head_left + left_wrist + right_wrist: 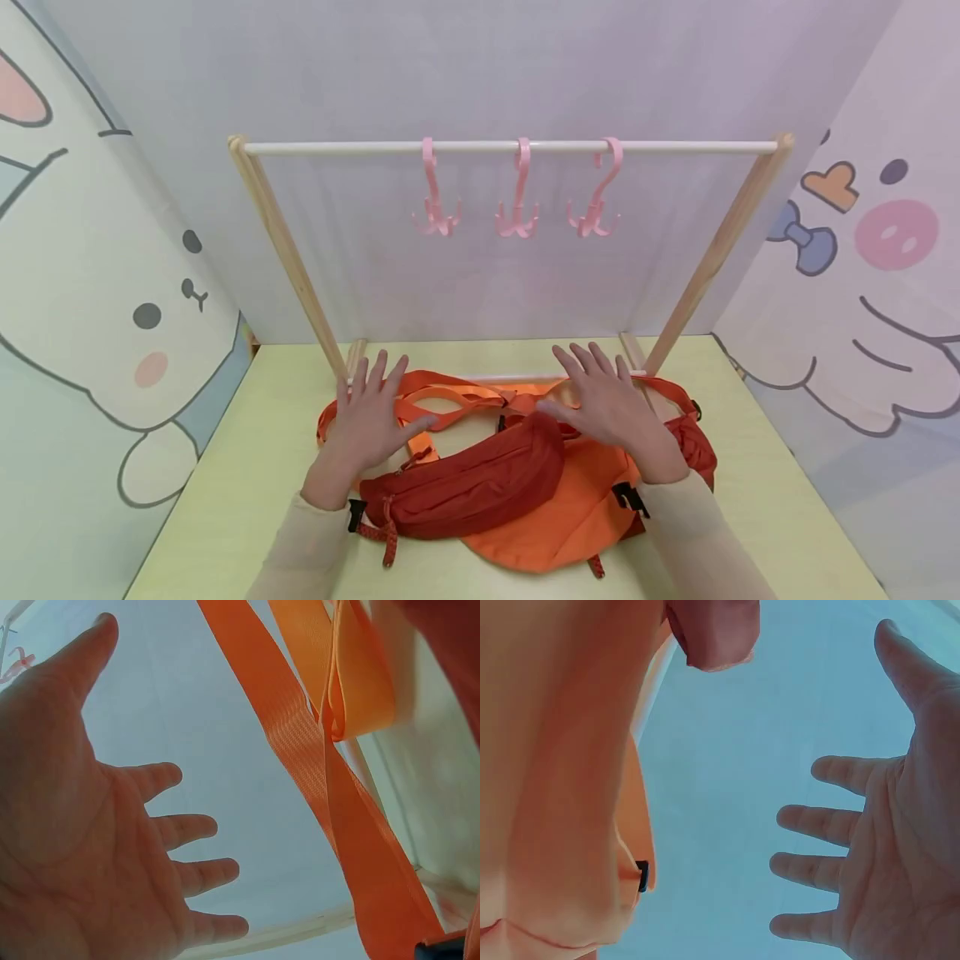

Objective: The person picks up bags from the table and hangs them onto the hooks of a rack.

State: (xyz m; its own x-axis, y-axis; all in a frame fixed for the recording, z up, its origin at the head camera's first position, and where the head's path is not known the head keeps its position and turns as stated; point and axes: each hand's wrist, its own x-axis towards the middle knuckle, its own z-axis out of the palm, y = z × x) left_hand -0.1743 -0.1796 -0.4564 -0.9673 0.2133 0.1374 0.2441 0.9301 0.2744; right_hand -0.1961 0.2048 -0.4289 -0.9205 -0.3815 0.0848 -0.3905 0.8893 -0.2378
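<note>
My left hand (369, 425) is spread palm down over the left end of a pile of waist bags, fingers straight and holding nothing. My right hand (611, 404) hovers likewise over the pile's right side. In front lies a dark red waist bag (465, 492) with a zip and cord pulls. Beneath it spreads an orange bag (547, 533), and more dark red fabric (693, 446) bulges at the right. Orange straps (450, 400) loop behind them. The left wrist view shows a strap (292, 757) apart from the fingers; in the right wrist view, orange fabric (562, 787) stands apart from the palm.
Behind the bags stands a wooden rack with a white rail (337, 148). Three pink multi-prong hooks, the middle one (519, 196) among them, hang from it. Black buckles (628, 497) lie by my wrists. Cartoon-printed panels (840, 292) flank the pale yellow table (232, 467).
</note>
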